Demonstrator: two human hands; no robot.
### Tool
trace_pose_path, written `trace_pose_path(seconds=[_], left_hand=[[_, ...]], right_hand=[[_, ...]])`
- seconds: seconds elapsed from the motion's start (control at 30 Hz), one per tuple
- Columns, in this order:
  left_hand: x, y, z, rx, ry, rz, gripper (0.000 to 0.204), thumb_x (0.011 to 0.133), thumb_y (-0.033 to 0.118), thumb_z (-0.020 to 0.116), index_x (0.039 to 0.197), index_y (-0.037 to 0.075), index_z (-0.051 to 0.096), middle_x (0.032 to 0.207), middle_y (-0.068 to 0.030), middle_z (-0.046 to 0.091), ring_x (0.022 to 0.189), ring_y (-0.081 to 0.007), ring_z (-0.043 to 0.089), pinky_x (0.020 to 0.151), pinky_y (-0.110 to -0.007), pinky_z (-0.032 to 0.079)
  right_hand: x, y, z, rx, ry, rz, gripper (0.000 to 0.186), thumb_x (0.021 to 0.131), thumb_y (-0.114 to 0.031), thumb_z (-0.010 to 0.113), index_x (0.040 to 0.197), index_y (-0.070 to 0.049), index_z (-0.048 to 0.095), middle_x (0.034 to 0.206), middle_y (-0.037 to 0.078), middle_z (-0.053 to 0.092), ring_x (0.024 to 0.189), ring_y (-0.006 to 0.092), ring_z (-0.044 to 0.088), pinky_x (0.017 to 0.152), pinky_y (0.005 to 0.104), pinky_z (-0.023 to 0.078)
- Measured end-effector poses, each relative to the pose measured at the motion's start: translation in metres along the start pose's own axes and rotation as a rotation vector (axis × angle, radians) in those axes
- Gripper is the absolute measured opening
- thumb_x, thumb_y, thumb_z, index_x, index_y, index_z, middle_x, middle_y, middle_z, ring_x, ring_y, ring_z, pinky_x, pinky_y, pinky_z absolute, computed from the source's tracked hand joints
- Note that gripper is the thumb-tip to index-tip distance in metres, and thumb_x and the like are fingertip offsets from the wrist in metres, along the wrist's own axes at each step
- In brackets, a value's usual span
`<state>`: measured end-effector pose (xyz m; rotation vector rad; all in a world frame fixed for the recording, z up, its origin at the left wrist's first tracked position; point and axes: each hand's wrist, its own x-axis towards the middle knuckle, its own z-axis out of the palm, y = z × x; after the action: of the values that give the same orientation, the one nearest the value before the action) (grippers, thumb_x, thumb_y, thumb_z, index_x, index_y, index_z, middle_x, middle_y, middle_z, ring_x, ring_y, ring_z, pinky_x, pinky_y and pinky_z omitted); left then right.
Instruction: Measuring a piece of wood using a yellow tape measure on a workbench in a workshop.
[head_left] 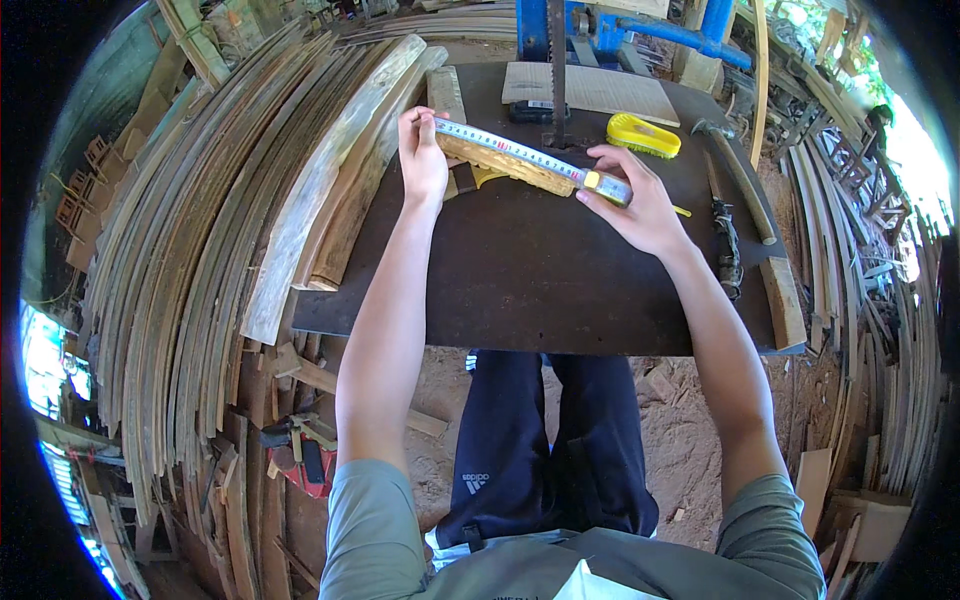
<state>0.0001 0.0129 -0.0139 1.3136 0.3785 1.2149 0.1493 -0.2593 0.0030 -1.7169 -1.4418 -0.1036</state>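
Note:
A rough-edged piece of wood (pixel 515 172) is held up over the dark table, with the pale blade (pixel 505 146) of a tape measure stretched along its upper edge. My left hand (pixel 424 165) is closed at the left end, where the blade's tip meets the wood; its fingertips are partly hidden. In my right hand (pixel 645 205) is the yellow and grey tape measure case (pixel 608 187), gripped at the wood's right end. Below the wood, a yellow thing (pixel 487 177) is partly covered.
An upright saw blade (pixel 558 75) stands at the dark table's (pixel 500 290) far side, before a blue frame (pixel 600 30). A yellow brush (pixel 643 135), a hammer (pixel 745 185) and a wood block (pixel 782 300) lie to the right. Long planks (pixel 340 170) overlap the left edge.

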Motion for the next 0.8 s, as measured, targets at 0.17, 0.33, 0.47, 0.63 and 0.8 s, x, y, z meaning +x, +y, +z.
trace_pose_path(seconds=[0.17,0.33,0.47,0.63,0.8], left_hand=[[0.005,0.003,0.001,0.065,0.007,0.299,0.018,0.111,0.022,0.053,0.116,0.005,0.056,0.107,-0.0081,0.068,0.097,-0.0135,0.061,0.091,-0.028,0.048],[0.006,0.004,-0.002,0.167,-0.001,0.287,0.023,0.111,0.027,0.053,0.116,0.006,0.059,0.113,-0.0073,0.069,0.098,-0.0133,0.063,0.08,-0.029,0.054],[-0.006,0.013,0.008,-0.023,-0.005,0.11,0.021,0.106,0.014,0.05,0.119,0.004,0.063,0.117,-0.0075,0.066,0.103,-0.0142,0.062,0.094,-0.029,0.048],[0.001,0.012,-0.007,0.112,-0.127,0.249,0.037,0.101,0.008,0.045,0.134,0.012,0.062,0.127,-0.0091,0.064,0.112,-0.0176,0.062,0.081,-0.029,0.059],[-0.009,0.022,0.001,0.143,-0.106,0.135,0.038,0.105,0.008,0.046,0.139,0.016,0.06,0.13,-0.0085,0.062,0.108,-0.0159,0.064,0.075,-0.029,0.062]], right_hand=[[0.0,0.001,0.005,0.028,-0.055,0.054,0.055,0.089,-0.018,0.082,0.138,-0.011,0.056,0.109,0.011,0.067,0.1,0.0238,0.07,0.093,0.0376,0.054],[0.002,0.007,0.004,0.026,-0.016,0.018,0.059,0.088,-0.025,0.083,0.138,-0.012,0.054,0.111,0.013,0.072,0.106,0.0308,0.072,0.094,0.0399,0.056],[-0.001,0.011,0.001,-0.018,0.093,0.1,0.064,0.089,-0.029,0.083,0.141,-0.012,0.049,0.113,0.013,0.072,0.109,0.0309,0.072,0.097,0.0413,0.055],[0.002,0.015,0.01,0.086,0.131,0.142,0.051,0.089,-0.027,0.084,0.129,-0.01,0.059,0.11,0.012,0.073,0.107,0.026,0.072,0.096,0.038,0.055],[0.002,0.014,0.008,0.144,0.101,0.129,0.034,0.088,-0.021,0.084,0.114,-0.007,0.066,0.105,0.009,0.072,0.101,0.0217,0.071,0.093,0.0348,0.054]])
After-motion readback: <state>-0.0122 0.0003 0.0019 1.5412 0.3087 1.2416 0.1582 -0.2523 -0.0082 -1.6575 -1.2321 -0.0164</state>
